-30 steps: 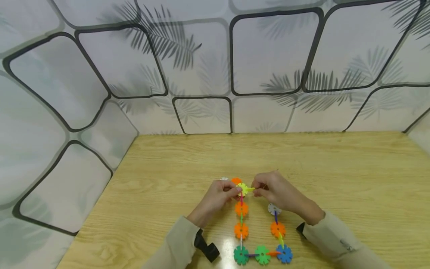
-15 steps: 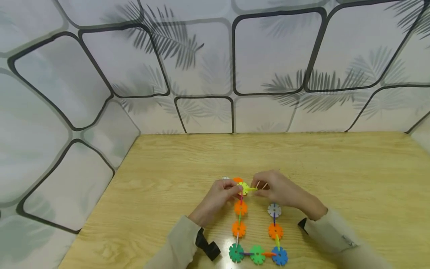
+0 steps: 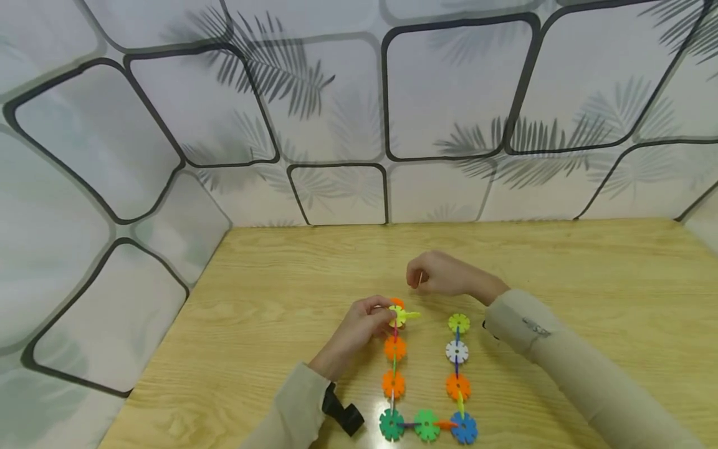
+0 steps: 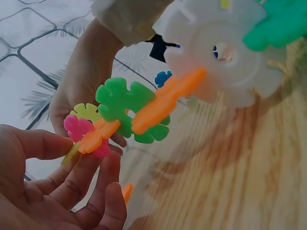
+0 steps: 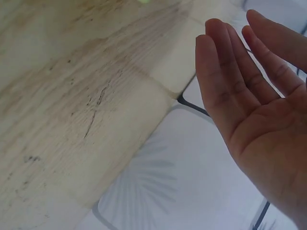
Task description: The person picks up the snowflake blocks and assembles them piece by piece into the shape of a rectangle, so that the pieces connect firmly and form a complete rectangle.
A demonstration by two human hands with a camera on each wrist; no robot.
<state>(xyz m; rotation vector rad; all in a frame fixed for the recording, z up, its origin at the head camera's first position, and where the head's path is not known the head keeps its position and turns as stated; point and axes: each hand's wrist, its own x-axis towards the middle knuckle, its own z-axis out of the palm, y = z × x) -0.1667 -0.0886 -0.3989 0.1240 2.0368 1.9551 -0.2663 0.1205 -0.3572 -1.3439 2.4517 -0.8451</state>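
My left hand (image 3: 360,329) pinches a yellow notched snowflake disc (image 3: 397,316) at the far end of a chain of interlocked plastic discs. Another yellow disc (image 3: 413,315), edge-on, juts to the right from it. In the left wrist view, the thumb and fingers hold a yellow disc (image 4: 70,154) beside a pink disc (image 4: 78,127), with orange, green and white discs linked behind. My right hand (image 3: 445,274) hovers beyond the chain, fingers loosely bent. In the right wrist view, that hand (image 5: 259,96) holds nothing.
The chain forms a U on the wooden table (image 3: 291,262): a dark green disc (image 3: 391,425) and blue disc (image 3: 464,428) at its near corners, a yellow-green disc (image 3: 459,323) ending its right arm. A patterned wall (image 3: 443,93) rises behind. A black wrist mount (image 3: 343,411) sits at my left cuff.
My right hand has let go of the jutting yellow disc and moved up and away over the table. The yellow-green disc ending the right arm is uncovered. My left hand keeps its pinch.
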